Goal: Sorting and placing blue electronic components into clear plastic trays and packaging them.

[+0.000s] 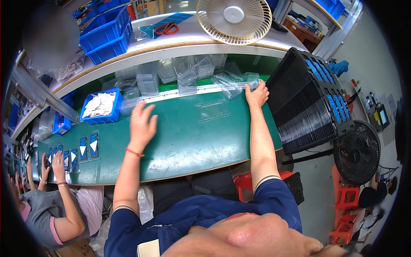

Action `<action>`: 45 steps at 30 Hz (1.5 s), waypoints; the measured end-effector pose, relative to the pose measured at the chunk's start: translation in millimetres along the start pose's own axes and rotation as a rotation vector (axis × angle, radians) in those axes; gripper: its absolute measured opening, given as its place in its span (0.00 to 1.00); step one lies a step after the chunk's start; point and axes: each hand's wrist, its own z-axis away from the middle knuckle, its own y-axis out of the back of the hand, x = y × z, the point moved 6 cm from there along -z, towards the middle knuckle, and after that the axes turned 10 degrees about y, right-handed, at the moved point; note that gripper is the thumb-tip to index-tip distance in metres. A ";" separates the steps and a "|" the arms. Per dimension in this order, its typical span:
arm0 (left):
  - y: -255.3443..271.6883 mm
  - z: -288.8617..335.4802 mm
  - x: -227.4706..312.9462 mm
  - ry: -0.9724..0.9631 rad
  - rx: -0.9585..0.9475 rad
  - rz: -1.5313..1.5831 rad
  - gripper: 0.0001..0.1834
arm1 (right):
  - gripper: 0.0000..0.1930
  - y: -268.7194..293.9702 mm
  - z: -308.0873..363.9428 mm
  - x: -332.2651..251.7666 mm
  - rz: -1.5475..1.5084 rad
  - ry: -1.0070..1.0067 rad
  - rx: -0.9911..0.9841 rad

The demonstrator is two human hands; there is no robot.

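Note:
My left hand [143, 124] is over the green table, fingers apart and nothing in it. At the far right of the table my right hand [257, 94] is closed on the near end of a clear plastic tray [251, 79], thumb on one side and fingers on the other. Beside it several more clear trays [228, 85] lie loosely heaped and tilted. One clear plastic tray [212, 110] lies flat on the table between my two hands. Stacks of clear trays [147, 85] stand along the back of the table.
A blue bin [114, 112] of white pieces sits left of the stacks. Blue cards [94, 145] in clear trays lie farther left, by a co-worker's hands [59, 167]. A tall black rack [299, 107] borders the right side. Above are a fan [233, 17], red scissors [166, 29] and blue crates [107, 36].

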 end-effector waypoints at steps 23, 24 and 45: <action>-68.7 22.5 19.9 0.641 -0.495 1.443 0.10 | 0.34 68.7 161.7 -218.7 -0.728 0.815 -0.254; -65.8 22.5 20.0 0.692 -0.465 1.436 0.12 | 0.32 68.1 161.9 -218.3 -0.744 0.834 -0.250; -70.7 30.6 34.3 0.600 -0.433 1.484 0.09 | 0.41 49.1 163.3 -207.5 -1.099 0.562 -0.702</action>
